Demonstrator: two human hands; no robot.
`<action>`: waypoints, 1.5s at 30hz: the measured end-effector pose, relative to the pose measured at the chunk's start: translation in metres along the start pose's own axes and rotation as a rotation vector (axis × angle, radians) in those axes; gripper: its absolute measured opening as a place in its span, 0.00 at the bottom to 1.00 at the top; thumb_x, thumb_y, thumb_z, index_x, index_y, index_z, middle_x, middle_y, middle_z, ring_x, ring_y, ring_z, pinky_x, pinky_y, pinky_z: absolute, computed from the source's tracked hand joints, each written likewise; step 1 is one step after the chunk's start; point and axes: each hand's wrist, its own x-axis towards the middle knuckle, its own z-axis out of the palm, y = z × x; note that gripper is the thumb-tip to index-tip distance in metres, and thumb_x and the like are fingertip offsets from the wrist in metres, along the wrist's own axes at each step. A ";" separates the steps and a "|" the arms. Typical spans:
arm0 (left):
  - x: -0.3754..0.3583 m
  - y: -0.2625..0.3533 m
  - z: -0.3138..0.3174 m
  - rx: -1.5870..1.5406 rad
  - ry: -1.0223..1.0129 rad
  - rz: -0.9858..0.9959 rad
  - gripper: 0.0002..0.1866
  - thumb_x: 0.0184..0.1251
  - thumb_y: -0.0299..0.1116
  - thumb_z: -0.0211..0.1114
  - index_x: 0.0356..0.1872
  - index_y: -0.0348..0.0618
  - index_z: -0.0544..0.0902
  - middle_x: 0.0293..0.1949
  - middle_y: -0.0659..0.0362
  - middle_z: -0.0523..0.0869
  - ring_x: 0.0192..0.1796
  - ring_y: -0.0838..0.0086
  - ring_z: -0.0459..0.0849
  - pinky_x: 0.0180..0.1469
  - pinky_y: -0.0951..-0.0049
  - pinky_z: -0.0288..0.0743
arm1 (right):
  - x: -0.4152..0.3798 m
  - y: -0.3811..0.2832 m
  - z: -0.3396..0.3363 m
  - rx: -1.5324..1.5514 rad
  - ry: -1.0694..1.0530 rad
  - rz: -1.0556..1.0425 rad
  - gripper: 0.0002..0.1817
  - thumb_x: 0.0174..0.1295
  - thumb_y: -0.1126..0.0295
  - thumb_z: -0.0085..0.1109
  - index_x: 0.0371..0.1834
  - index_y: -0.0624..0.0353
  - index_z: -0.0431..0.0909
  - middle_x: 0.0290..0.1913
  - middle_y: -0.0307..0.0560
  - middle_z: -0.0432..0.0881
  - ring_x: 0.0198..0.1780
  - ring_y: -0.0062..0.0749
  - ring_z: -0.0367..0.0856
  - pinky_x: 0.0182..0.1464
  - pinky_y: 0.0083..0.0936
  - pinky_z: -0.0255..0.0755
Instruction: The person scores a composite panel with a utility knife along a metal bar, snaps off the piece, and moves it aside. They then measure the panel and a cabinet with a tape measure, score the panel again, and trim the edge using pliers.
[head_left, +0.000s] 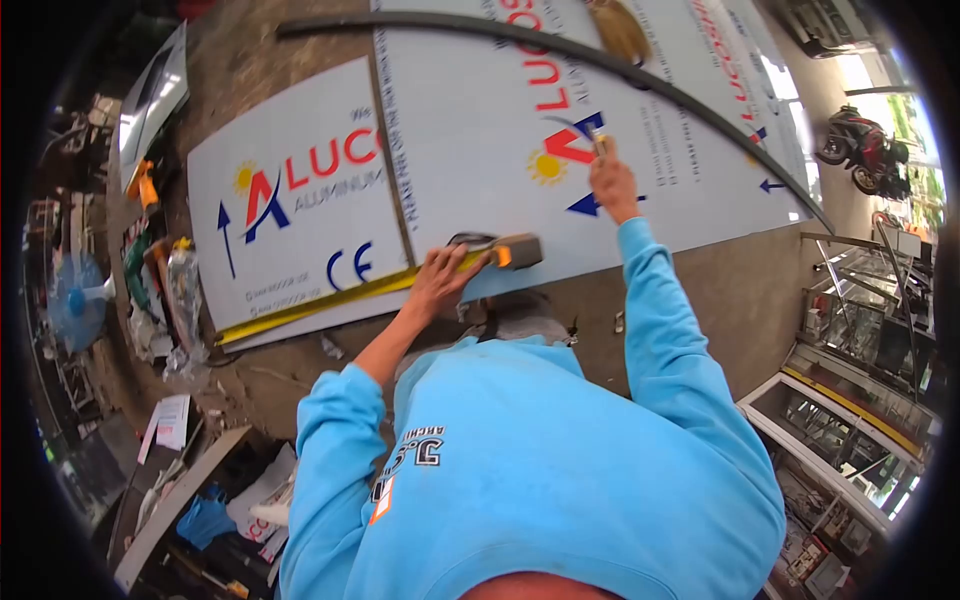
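Observation:
A yellow tape measure blade [330, 300] stretches along the near edge of the left printed panel [300, 200]. Its grey and orange case [519, 251] rests at the near edge of the larger printed panel [470, 140]. My left hand [443, 280] is closed over the blade just left of the case, fingers pressed on it. My right hand [613, 183] is raised over the larger panel, closed round a small tool [600, 143] with a metallic tip, whose kind I cannot make out.
A long dark curved strip [560, 45] crosses the larger panel. At the left stand a blue fan [78, 300] and plastic-wrapped items [183, 290]. Metal frames [840, 420] lie at the right, and a motorcycle [862, 150] is parked at the upper right.

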 end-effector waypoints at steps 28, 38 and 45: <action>-0.042 -0.012 -0.089 0.102 -0.426 -0.529 0.13 0.47 0.31 0.63 0.36 0.43 0.75 0.26 0.56 0.78 0.35 0.62 0.79 0.39 0.65 0.70 | -0.066 -0.085 -0.025 0.343 -0.636 -0.582 0.27 0.43 0.55 0.66 0.49 0.47 0.73 0.50 0.48 0.72 0.53 0.45 0.70 0.45 0.42 0.73; 0.047 0.004 -0.144 -0.014 -0.607 -0.651 0.10 0.54 0.36 0.62 0.34 0.42 0.77 0.26 0.53 0.82 0.33 0.58 0.83 0.34 0.59 0.75 | -0.065 -0.079 -0.007 0.305 -0.464 -0.546 0.18 0.54 0.57 0.58 0.43 0.55 0.75 0.40 0.50 0.74 0.45 0.44 0.73 0.38 0.41 0.73; 0.126 -0.057 -0.093 0.205 -0.347 -0.412 0.14 0.61 0.36 0.56 0.47 0.46 0.76 0.33 0.56 0.81 0.46 0.63 0.77 0.54 0.51 0.62 | 0.037 -0.053 -0.031 0.239 -0.234 -0.464 0.16 0.49 0.54 0.58 0.28 0.57 0.79 0.29 0.50 0.80 0.35 0.45 0.79 0.36 0.38 0.73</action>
